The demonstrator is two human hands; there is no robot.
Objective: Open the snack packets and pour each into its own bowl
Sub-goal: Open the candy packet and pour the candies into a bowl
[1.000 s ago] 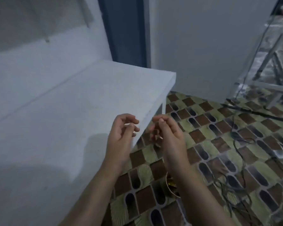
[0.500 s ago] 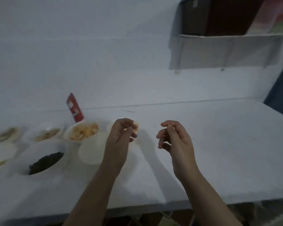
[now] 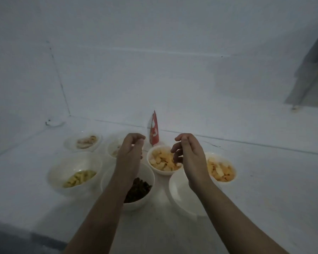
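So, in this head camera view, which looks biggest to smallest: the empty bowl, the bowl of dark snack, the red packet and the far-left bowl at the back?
1. Empty bowl and bowl of dark snack: about alike, both nearest the camera, so I won't rank them.
2. Far-left back bowl, though distance shrinks it.
3. Red packet, standing upright behind the bowls.

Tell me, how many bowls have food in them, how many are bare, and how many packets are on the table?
Bowls with food: 6
Empty bowls: 1
Red packets: 1
Total: 8
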